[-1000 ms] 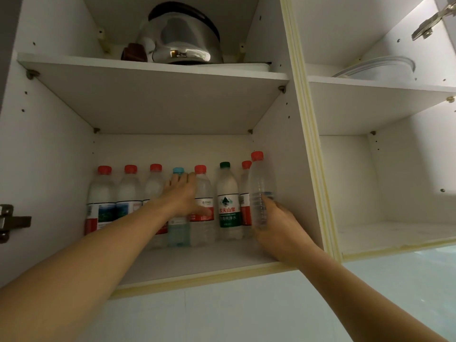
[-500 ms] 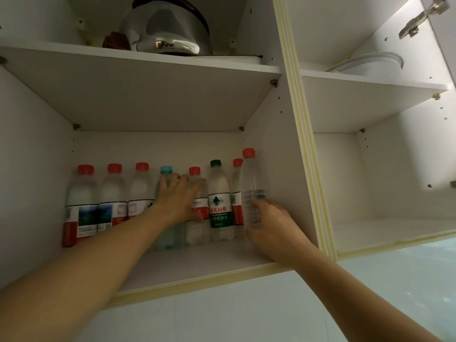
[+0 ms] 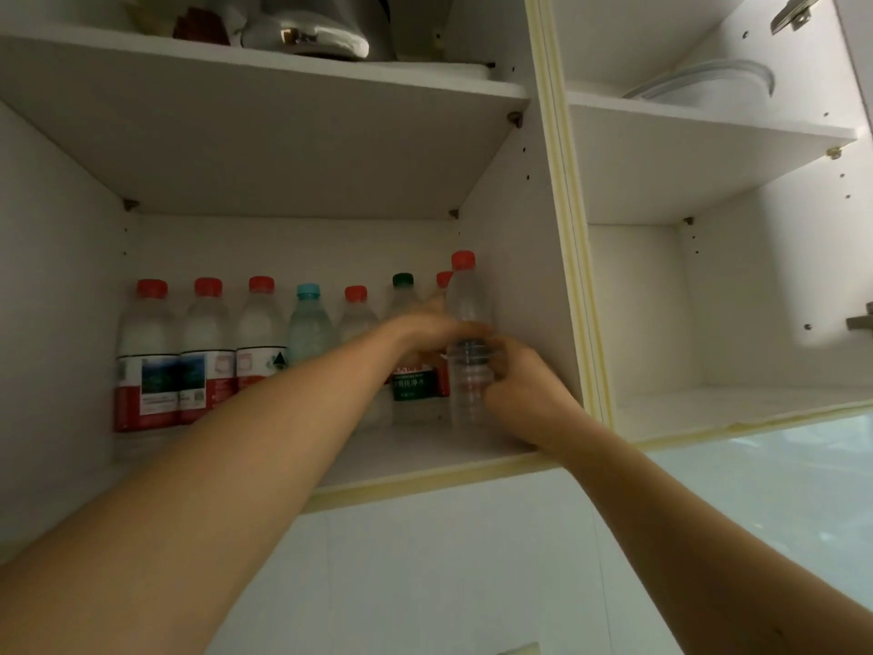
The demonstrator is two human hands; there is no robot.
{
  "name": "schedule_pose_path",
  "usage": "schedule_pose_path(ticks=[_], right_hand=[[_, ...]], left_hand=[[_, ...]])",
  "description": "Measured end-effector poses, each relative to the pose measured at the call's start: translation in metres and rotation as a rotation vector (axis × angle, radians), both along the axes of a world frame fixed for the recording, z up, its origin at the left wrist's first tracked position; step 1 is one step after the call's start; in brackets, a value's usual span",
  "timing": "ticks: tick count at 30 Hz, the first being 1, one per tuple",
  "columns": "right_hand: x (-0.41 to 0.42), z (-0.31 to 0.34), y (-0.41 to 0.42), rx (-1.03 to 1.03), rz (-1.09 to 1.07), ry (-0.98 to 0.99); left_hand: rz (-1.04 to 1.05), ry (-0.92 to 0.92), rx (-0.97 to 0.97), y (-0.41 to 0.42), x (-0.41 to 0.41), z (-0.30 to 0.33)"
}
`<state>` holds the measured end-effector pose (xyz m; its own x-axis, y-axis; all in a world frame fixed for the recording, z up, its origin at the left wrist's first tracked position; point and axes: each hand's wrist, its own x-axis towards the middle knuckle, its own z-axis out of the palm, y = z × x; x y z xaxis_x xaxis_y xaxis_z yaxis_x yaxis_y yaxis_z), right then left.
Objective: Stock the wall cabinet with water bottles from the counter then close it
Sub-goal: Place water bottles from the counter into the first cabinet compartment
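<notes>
Several water bottles stand in a row at the back of the lower shelf (image 3: 425,451) of the open wall cabinet: red-capped ones (image 3: 149,352), a blue-capped one (image 3: 308,323) and a green-capped one (image 3: 407,385). A clear, label-free bottle with a red cap (image 3: 465,300) stands in front at the right end, next to the cabinet's side wall. My right hand (image 3: 524,385) grips its lower half. My left hand (image 3: 425,333), blurred, reaches across the row and touches the same bottle's middle.
The upper shelf carries a shiny metal pot (image 3: 312,26). The right cabinet section (image 3: 708,408) has a bare lower shelf and a plate (image 3: 708,87) on its upper one. Door hinges (image 3: 798,14) show at the top right. White tiled wall below.
My left hand left the blue-capped and red-capped bottles and swept right to the clear bottle. My right hand stays on that bottle. The camera tilted, shifting the cabinet view.
</notes>
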<state>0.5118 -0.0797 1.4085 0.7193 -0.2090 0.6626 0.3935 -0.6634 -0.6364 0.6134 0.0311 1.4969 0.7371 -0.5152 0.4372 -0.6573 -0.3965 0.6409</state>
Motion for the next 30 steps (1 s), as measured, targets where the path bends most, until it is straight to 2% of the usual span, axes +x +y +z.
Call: schedule_pose_path(ticks=[4,7,10,14,17,26,28,30], right_hand=[[0.002,0.0,0.003,-0.005,0.116,-0.001],[0.005,-0.001,0.006,-0.111,0.175,0.012],[0.009,-0.003,0.008,-0.205,0.232,0.103],[0.012,-0.005,0.013,-0.32,0.258,0.158],[0.009,-0.004,0.015,-0.42,0.238,0.195],[-0.001,-0.008,0.016,-0.48,0.208,0.081],[-0.007,-0.008,0.017,-0.495,0.187,0.035],[-0.016,-0.008,0.018,-0.478,0.143,-0.03]], left_hand=[[0.078,-0.012,-0.031,0.021,-0.01,0.002],[0.174,-0.037,-0.02,0.061,-0.02,0.003],[0.274,-0.011,-0.102,0.12,-0.036,0.0],[0.477,-0.108,-0.185,0.196,-0.059,-0.016],[0.528,-0.172,-0.275,0.225,-0.078,-0.029],[0.74,-0.194,-0.306,0.201,-0.105,-0.056],[0.825,-0.262,-0.261,0.197,-0.117,-0.064],[0.842,-0.419,-0.28,0.191,-0.137,-0.074]])
